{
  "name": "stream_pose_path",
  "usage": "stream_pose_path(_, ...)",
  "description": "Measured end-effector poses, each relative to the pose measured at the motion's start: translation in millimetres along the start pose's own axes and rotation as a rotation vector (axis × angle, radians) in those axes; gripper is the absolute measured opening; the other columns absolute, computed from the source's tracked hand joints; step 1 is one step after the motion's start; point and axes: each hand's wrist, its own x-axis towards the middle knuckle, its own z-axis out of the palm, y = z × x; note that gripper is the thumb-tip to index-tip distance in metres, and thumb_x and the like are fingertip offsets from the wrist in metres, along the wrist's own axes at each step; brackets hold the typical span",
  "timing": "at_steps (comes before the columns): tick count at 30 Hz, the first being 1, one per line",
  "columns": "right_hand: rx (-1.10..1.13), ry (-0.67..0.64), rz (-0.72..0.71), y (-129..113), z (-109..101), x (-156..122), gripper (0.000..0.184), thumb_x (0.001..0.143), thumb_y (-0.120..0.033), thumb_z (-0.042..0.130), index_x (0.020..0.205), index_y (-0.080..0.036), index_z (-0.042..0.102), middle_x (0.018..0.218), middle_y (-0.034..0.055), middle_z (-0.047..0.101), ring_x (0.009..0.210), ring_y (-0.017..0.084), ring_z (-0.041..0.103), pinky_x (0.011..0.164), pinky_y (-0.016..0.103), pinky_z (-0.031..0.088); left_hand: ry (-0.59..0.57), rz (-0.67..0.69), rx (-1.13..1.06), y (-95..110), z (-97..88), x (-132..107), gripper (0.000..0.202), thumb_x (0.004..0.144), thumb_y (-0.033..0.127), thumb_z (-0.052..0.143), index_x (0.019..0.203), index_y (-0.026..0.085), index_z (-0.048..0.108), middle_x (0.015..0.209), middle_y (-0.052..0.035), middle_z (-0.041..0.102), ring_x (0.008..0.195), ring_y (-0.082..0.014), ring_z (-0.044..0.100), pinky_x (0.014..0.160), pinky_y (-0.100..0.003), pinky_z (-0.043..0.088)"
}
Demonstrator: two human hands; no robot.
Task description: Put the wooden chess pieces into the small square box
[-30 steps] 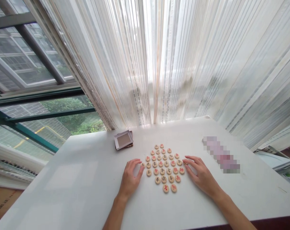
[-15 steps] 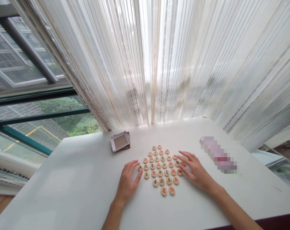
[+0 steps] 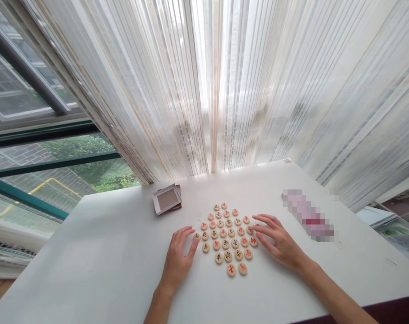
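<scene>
Round wooden xiangqi pieces (image 3: 226, 238) with red and black characters lie flat in a tight cluster on a white table (image 3: 89, 270). My left hand (image 3: 179, 254) rests at the cluster's left side, fingers spread, its fingertips at or beside the leftmost piece (image 3: 197, 236). My right hand (image 3: 279, 240) lies along the right side, with its fingertips reaching the pieces near the right edge (image 3: 249, 229). Neither hand appears to hold anything. The right fingers may hide a piece.
A small open cardboard box (image 3: 166, 199) with a lid or tray stands beyond the cluster on the left. A long pixelated object (image 3: 307, 215) lies at the right. Sheer striped curtains (image 3: 245, 90) hang behind the table, with a window (image 3: 45, 166) at the left.
The view has drifted slightly, shifting the table and pieces left. Both hands remain at the cluster's sides, and no piece has visibly been picked up.
</scene>
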Motion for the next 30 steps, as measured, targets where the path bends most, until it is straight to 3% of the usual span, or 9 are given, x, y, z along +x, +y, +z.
stream_pose_path(9,0.020,0.033,-0.022,-3,0,-8,0.028,0.096,-0.022,0.057,0.120,-0.029,0.068,0.138,0.0072,0.058,0.132,0.029,0.047,0.107,0.050,0.047,0.002,0.016,0.007,-4,2.9,-1,0.025,0.096,0.035,0.057,0.118,0.024,0.062,0.125,-0.0094,0.062,0.119,-0.0269,0.057,0.103,-0.050,0.050)
stream_pose_path(14,-0.005,0.009,-0.033,-11,0,-20,0.020,0.093,-0.023,0.062,0.110,-0.030,0.070,0.139,0.0071,0.055,0.133,0.030,0.047,0.106,0.050,0.049,-0.019,0.043,0.032,-2,2.1,-1,0.022,0.095,0.033,0.059,0.115,0.026,0.064,0.128,-0.0082,0.060,0.120,-0.0267,0.057,0.103,-0.049,0.049)
stream_pose_path(25,-0.041,0.065,-0.054,-10,4,-22,0.020,0.092,-0.021,0.062,0.107,-0.030,0.072,0.131,0.0075,0.060,0.127,0.029,0.053,0.102,0.049,0.052,-0.063,0.096,0.112,4,0.0,0,0.025,0.091,0.032,0.063,0.116,0.028,0.064,0.132,-0.0079,0.057,0.123,-0.0282,0.053,0.104,-0.050,0.047)
stream_pose_path(30,-0.054,0.066,-0.095,-8,5,-22,0.022,0.092,-0.019,0.061,0.108,-0.029,0.071,0.129,0.0079,0.061,0.126,0.029,0.053,0.102,0.049,0.052,-0.026,0.106,0.078,2,1.3,1,0.030,0.090,0.033,0.064,0.119,0.026,0.063,0.130,-0.0092,0.059,0.123,-0.0284,0.055,0.104,-0.049,0.048)
